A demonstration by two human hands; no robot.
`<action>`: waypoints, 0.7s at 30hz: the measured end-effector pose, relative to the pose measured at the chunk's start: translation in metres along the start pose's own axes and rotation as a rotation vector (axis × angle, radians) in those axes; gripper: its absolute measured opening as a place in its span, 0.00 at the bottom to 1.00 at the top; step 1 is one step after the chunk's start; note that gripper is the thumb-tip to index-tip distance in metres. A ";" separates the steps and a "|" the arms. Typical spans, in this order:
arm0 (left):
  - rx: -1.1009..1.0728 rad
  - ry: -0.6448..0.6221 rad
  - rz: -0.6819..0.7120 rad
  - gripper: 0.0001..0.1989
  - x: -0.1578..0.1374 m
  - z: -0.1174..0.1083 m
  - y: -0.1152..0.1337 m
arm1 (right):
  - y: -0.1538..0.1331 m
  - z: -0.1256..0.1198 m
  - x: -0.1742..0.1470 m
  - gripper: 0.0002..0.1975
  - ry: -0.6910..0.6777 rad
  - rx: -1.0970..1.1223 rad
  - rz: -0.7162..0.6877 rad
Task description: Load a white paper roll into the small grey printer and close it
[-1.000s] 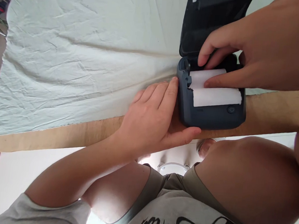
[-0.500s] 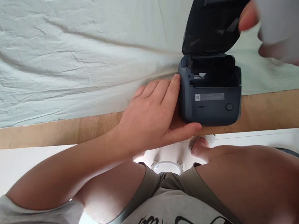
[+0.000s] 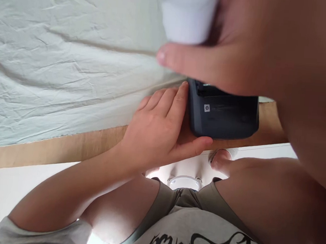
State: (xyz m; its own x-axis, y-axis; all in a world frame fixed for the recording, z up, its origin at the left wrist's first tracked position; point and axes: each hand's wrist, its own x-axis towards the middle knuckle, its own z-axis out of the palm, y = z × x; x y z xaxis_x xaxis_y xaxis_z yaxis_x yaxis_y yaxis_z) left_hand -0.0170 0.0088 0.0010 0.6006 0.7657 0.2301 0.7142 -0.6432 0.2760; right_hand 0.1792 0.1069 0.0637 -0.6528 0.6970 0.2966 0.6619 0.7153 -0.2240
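Two hands busy: your left hand [image 3: 162, 131] lies open, fingers and thumb bracing the dark printer [image 3: 222, 117] just right of it at the desk [image 3: 50, 150] edge. Your right hand [image 3: 242, 49], raised close to cam, grips a white paper roll [image 3: 188, 17]. Roll's prob light and crushable, so hold its sides gently.

The person wears a light grey T-shirt [image 3: 199, 237] with short sleeves and bold black lettering in a curling script across the chest. Olive-drab shorts [image 3: 185, 201] show beneath its hem, their legs ending above the knee. Both forearms are bare, with no watch, ring or band on the left hand [image 3: 159, 131] or the right hand [image 3: 242, 45].
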 end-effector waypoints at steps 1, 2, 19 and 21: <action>0.004 0.006 -0.003 0.53 0.000 0.000 0.000 | -0.009 0.000 0.004 0.44 -0.068 -0.012 0.055; 0.005 0.012 -0.006 0.52 0.000 0.000 0.001 | -0.016 -0.001 0.007 0.37 -0.131 -0.037 0.129; 0.019 0.017 0.012 0.46 0.001 -0.001 0.001 | -0.040 0.007 0.018 0.19 -0.424 -0.206 0.291; 0.021 0.008 0.005 0.46 0.001 -0.001 0.002 | -0.040 0.007 0.018 0.19 -0.425 -0.213 0.262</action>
State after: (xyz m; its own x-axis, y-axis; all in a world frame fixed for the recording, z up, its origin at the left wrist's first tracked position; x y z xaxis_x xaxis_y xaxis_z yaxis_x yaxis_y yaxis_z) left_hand -0.0154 0.0086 0.0027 0.6014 0.7623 0.2391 0.7186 -0.6470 0.2551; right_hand 0.1385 0.0917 0.0719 -0.5179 0.8413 -0.1552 0.8539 0.5194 -0.0338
